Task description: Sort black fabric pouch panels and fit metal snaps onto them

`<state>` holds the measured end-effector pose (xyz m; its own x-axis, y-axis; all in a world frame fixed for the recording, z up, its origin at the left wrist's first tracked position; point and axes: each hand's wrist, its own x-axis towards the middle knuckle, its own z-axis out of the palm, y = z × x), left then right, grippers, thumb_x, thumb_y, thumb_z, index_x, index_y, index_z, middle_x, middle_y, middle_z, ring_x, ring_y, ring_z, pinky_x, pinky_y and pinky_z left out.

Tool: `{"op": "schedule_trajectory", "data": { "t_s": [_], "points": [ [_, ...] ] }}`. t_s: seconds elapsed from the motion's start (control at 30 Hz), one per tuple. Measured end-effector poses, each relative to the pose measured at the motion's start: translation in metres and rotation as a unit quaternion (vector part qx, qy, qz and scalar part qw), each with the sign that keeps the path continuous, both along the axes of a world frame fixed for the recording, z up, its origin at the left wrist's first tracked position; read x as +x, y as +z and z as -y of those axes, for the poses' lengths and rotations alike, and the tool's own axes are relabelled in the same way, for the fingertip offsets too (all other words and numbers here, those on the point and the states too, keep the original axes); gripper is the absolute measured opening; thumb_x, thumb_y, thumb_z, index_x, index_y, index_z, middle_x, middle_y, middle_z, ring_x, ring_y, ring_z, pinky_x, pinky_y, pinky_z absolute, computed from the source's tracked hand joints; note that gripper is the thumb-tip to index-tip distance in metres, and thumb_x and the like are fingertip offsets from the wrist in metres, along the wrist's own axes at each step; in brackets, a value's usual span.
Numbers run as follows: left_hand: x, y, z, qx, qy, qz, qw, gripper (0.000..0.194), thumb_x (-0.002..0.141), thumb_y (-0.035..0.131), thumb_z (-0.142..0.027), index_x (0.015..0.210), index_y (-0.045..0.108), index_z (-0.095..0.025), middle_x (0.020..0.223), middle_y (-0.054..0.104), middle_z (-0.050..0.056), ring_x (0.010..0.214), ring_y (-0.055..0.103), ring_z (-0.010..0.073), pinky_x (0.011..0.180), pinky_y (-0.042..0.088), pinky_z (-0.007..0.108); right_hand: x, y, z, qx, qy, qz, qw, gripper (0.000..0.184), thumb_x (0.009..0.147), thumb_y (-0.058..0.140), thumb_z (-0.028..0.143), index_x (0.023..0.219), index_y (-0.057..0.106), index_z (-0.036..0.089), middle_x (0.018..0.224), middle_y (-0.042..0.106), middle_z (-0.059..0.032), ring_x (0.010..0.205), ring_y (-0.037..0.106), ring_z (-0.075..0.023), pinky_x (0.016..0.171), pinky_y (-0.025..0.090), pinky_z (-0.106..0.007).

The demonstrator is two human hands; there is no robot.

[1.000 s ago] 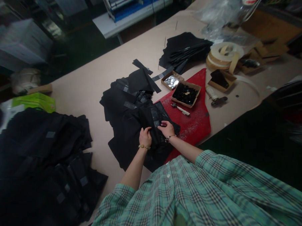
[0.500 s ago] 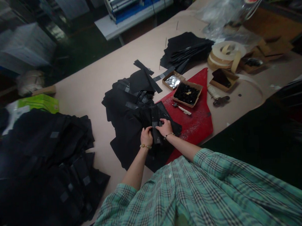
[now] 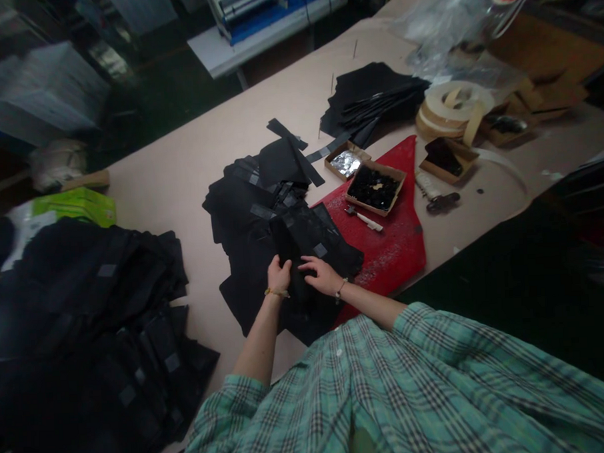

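My left hand (image 3: pixel 279 275) is closed on the edge of a black fabric piece (image 3: pixel 284 240), which stands tilted up from the pile. Close to its right, my right hand (image 3: pixel 323 276) has its fingers stretched toward the same piece; whether they touch it is unclear. Under both hands spreads a pile of black cut pieces (image 3: pixel 247 249), some with grey patches. A red sheet (image 3: pixel 403 249) lies right of the pile. On it are a cardboard box of small black parts (image 3: pixel 375 188) and a small white-handled tool (image 3: pixel 366 220).
A box with shiny silver contents (image 3: pixel 346 163) sits behind the black parts. Farther back are stacked black pieces (image 3: pixel 371 90) and tape rolls (image 3: pixel 452 110). More black pieces (image 3: pixel 99 295) fill the left side. A blue machine (image 3: pixel 263 14) stands beyond the table (image 3: pixel 178 152).
My hands have moved apart slightly, the left one leftward. The black piece now stands raised in my left hand, and a grey patch shows on the pile beyond my right hand.
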<state>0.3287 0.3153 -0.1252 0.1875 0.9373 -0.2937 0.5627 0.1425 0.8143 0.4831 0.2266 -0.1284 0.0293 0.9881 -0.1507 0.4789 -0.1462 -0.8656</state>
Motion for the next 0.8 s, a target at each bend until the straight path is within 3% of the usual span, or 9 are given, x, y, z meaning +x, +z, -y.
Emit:
{"op": "schedule_trajectory", "data": {
  "t_s": [0.07,0.13,0.23,0.3,0.37,0.47,0.63,0.7,0.8],
  "points": [
    [-0.033,0.03,-0.017,0.021,0.037,-0.045,0.998,0.047,0.083,0.06,-0.021,0.13,0.054,-0.016,0.115,0.068,0.011,0.108,0.064,0.0213,0.097,0.051,0.034,0.01,0.0,0.003,-0.011,-0.087,0.061,0.994,0.036,0.077,0.063,0.017,0.113,0.069,0.017,0.134,0.055,-0.0139,0.124,0.054,-0.0254,0.11,0.04,-0.042],
    [-0.079,0.075,-0.035,0.063,0.081,-0.131,0.986,0.067,0.083,0.061,-0.018,0.146,0.037,-0.017,0.12,0.066,0.013,0.109,0.065,0.024,0.098,0.051,0.04,0.021,0.001,0.005,-0.034,-0.139,0.13,0.981,0.044,0.077,0.068,0.024,0.12,0.065,0.016,0.131,0.054,-0.0141,0.119,0.054,-0.0266,0.107,0.042,-0.042],
    [-0.146,0.152,-0.048,0.114,0.101,-0.368,0.917,0.085,0.084,0.061,-0.022,0.157,0.016,-0.023,0.124,0.064,0.016,0.109,0.065,0.0347,0.093,0.051,0.056,0.029,0.004,0.007,-0.071,-0.157,0.22,0.96,0.059,0.074,0.074,0.029,0.13,0.057,0.02,0.128,0.052,-0.0119,0.114,0.053,-0.0275,0.1,0.047,-0.041],
    [-0.172,0.187,-0.047,0.147,0.108,-0.462,0.868,0.07,0.086,0.057,-0.022,0.152,0.033,-0.03,0.127,0.062,0.015,0.112,0.063,0.0384,0.09,0.051,0.059,0.031,0.004,0.006,-0.088,-0.16,0.255,0.95,0.063,0.074,0.075,0.031,0.133,0.054,0.024,0.126,0.052,-0.0104,0.114,0.052,-0.028,0.095,0.049,-0.039],
    [-0.173,0.196,-0.04,0.158,0.086,-0.489,0.853,0.051,0.088,0.053,-0.021,0.138,0.054,-0.032,0.127,0.061,0.012,0.11,0.063,0.0376,0.088,0.053,0.056,0.032,0.004,0.004,-0.103,-0.163,0.268,0.944,0.063,0.074,0.075,0.034,0.133,0.054,0.025,0.124,0.054,-0.0095,0.112,0.054,-0.0277,0.092,0.05,-0.038],
    [-0.134,0.161,-0.023,0.139,0.009,-0.451,0.882,0.039,0.09,0.048,-0.019,0.125,0.065,-0.025,0.12,0.062,0.013,0.104,0.065,0.0318,0.087,0.054,0.047,0.036,0.004,-0.002,-0.132,-0.17,0.26,0.941,0.061,0.076,0.075,0.036,0.132,0.053,0.025,0.121,0.059,-0.0091,0.107,0.059,-0.0257,0.089,0.05,-0.036],
    [-0.032,0.058,0.015,0.083,-0.076,-0.215,0.97,0.034,0.089,0.048,-0.014,0.115,0.069,-0.019,0.114,0.067,0.009,0.107,0.063,0.0214,0.097,0.049,0.034,0.039,0.014,-0.005,-0.214,-0.177,0.238,0.931,0.047,0.08,0.071,0.039,0.123,0.058,0.027,0.104,0.07,-0.0059,0.095,0.067,-0.024,0.08,0.052,-0.034],
    [-0.001,0.031,0.028,0.035,-0.054,-0.112,0.992,0.03,0.089,0.05,-0.015,0.111,0.07,-0.018,0.113,0.069,0.008,0.108,0.063,0.0195,0.1,0.047,0.032,0.033,0.02,-0.002,-0.168,-0.149,0.247,0.943,0.033,0.084,0.067,0.036,0.115,0.063,0.025,0.106,0.07,-0.0069,0.097,0.066,-0.0234,0.082,0.051,-0.033],
    [0.025,0.012,0.042,-0.037,0.017,-0.015,0.999,0.029,0.09,0.055,-0.031,0.11,0.068,-0.015,0.11,0.071,0.009,0.105,0.064,0.0207,0.097,0.049,0.033,0.016,0.029,0.004,-0.052,-0.047,0.219,0.973,0.023,0.089,0.058,0.025,0.11,0.066,0.021,0.113,0.068,-0.0086,0.103,0.065,-0.022,0.089,0.05,-0.033]
  ]
}}
